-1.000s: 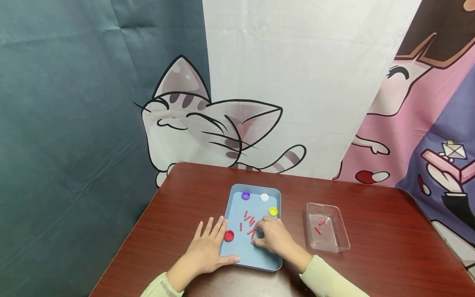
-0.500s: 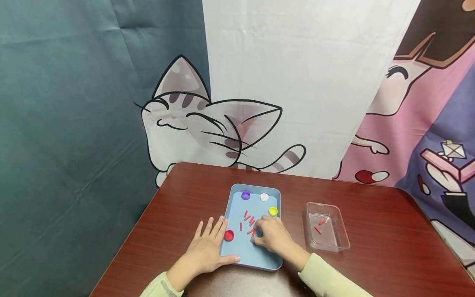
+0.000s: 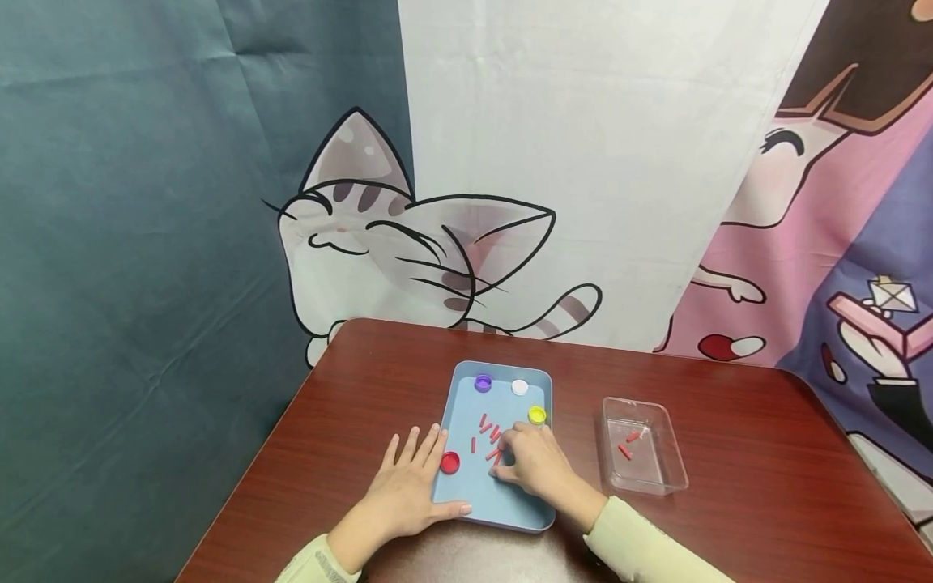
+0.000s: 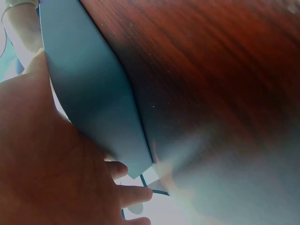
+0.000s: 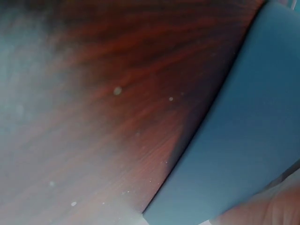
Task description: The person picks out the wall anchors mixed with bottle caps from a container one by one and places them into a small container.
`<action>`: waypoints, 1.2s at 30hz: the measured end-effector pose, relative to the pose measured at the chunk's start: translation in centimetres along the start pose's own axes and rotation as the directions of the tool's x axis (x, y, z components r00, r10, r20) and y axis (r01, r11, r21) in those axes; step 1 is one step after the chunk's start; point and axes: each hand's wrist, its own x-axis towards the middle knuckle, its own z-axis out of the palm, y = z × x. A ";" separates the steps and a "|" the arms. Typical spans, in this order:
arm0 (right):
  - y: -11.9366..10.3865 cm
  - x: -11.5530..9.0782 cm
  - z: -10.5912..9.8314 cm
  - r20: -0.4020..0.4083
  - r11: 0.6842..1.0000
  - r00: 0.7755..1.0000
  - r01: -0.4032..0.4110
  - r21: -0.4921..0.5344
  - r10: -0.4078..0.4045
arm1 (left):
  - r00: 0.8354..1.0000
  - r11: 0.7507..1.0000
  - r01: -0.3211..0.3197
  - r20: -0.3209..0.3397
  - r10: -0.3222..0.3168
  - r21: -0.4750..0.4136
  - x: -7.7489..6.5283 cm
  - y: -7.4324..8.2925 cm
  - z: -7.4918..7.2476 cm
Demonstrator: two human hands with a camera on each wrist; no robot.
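Observation:
A light blue tray point(image 3: 503, 506) lies on the table with several small red sticks point(image 3: 473, 445) scattered over its middle. My left hand point(image 3: 404, 490) rests with spread fingers along the tray's left edge, its thumb over the near rim. Beside its fingers sits a red round cap point(image 3: 449, 462) inside the tray. My right hand point(image 3: 535, 461) reaches in over the right side. Its thumb and curled index finger close on the two ends of one red stick point(image 3: 498, 458). In the right wrist view the tray wall point(image 5: 239, 131) hides most of that hand.
A purple cap point(image 3: 483, 383), a white cap point(image 3: 519, 387) and a yellow cap point(image 3: 536, 415) stand along the tray's far and right sides. To the right, a clear plastic box point(image 3: 645, 478) holds a few red sticks point(image 3: 625, 452). Printed cloth hangs behind the table point(image 3: 350, 389).
My right thumb has shifted slightly left beside the red stick, and the right forearm has moved a little. The left hand, tray and caps stay put.

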 end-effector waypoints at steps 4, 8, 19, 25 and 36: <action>-0.2 0.0 -0.1 -0.007 1.000 1.000 -0.010 -0.006 0.010 | 1.000 1.000 0.003 0.003 -0.003 0.001 0.0 0.1 0.0; -0.3 0.0 -0.2 -0.013 1.000 1.000 -0.011 -0.005 0.011 | 1.000 1.000 0.003 0.006 -0.003 0.007 0.0 0.1 0.0; -0.4 0.0 -0.3 -0.012 1.000 1.000 -0.007 -0.001 0.007 | 1.000 1.000 0.007 0.006 -0.007 0.014 0.1 0.1 0.0; -0.2 0.1 -0.1 -0.019 1.000 1.000 0.005 -0.009 -0.005 | 1.000 1.000 0.005 0.002 -0.005 0.012 0.0 0.1 0.1; 0.3 0.0 -0.1 -0.043 0.999 0.999 0.033 0.011 -0.032 | 1.000 1.000 0.012 0.005 -0.012 0.006 0.0 0.1 0.1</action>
